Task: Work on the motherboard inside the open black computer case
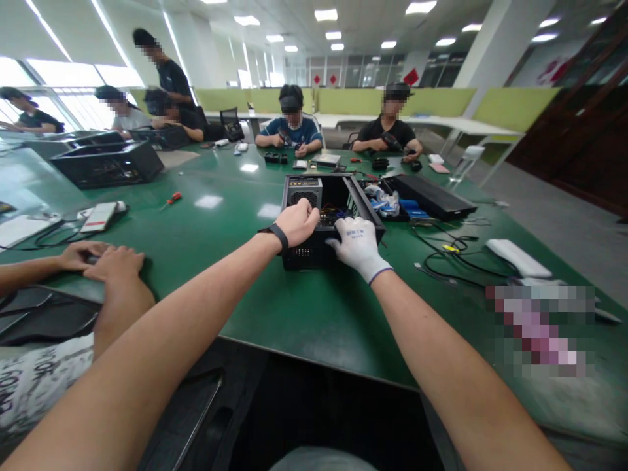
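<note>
Snag and Slip Hazards at an Open Case (308, 260)

The case is standing on the green surface (245, 307), set back from the near edge. The power supply (305, 190) is sitting inside, on the side toward the surface's left edge.

The bare left hand (297, 224) is reaching over the opening beside the supply. Its fingers are bending, with thumb and forefinger apparently meeting; whether they are pinching anything cannot be told. If they are holding a small part, a loose pinch could drop it among the wires (337, 208). Bare knuckles could also be scraping on metal rims should the hand slip.

The gloved right hand (359, 247) is clamping the near-right rim, fingers over the top and thumb outside. Uneven pressing there could tilt or slide the case, in this inspector's judgement; loose glove fabric could be catching on a rim.

Toward the right edge, cables (434, 269) are lying in loose loops; a sweeping right forearm could be dragging them. A screwdriver (172, 199) is lying toward the left edge, well apart.
</note>
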A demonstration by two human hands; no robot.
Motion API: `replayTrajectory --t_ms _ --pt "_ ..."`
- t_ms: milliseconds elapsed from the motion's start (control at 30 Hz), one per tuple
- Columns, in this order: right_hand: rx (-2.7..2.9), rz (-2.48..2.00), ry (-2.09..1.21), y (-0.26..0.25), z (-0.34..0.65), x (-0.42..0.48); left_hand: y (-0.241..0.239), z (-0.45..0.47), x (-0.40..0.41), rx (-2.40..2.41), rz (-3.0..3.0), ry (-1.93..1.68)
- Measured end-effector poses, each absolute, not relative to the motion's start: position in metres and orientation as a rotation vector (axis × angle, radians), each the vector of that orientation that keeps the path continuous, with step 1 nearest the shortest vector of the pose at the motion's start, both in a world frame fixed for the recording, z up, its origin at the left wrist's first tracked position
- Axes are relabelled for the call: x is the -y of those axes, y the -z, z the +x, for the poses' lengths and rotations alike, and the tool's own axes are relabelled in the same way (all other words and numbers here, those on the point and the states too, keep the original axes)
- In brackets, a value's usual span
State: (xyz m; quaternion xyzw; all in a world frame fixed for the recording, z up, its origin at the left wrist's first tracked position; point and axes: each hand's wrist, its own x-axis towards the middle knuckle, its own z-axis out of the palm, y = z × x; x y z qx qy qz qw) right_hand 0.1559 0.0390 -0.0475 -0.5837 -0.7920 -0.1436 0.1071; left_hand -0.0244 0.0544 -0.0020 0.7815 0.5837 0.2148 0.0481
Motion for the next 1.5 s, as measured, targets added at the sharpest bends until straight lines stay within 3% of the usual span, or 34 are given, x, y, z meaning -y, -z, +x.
replayTrajectory --t_ms 367,733,1500 --pt "2.306 -1.704 0.459 0.056 0.158 -0.074 0.014 -0.021 -0.121 -1.989 2.224 -0.489" --pt "2.302 -1.611 0.477 0.058 0.161 -0.073 0.014 -0.006 -0.106 -2.151 2.219 -0.309" --pt "2.306 -1.712 0.466 0.056 0.157 -0.032 0.015 -0.009 -0.077 -2.028 2.381 -0.242"
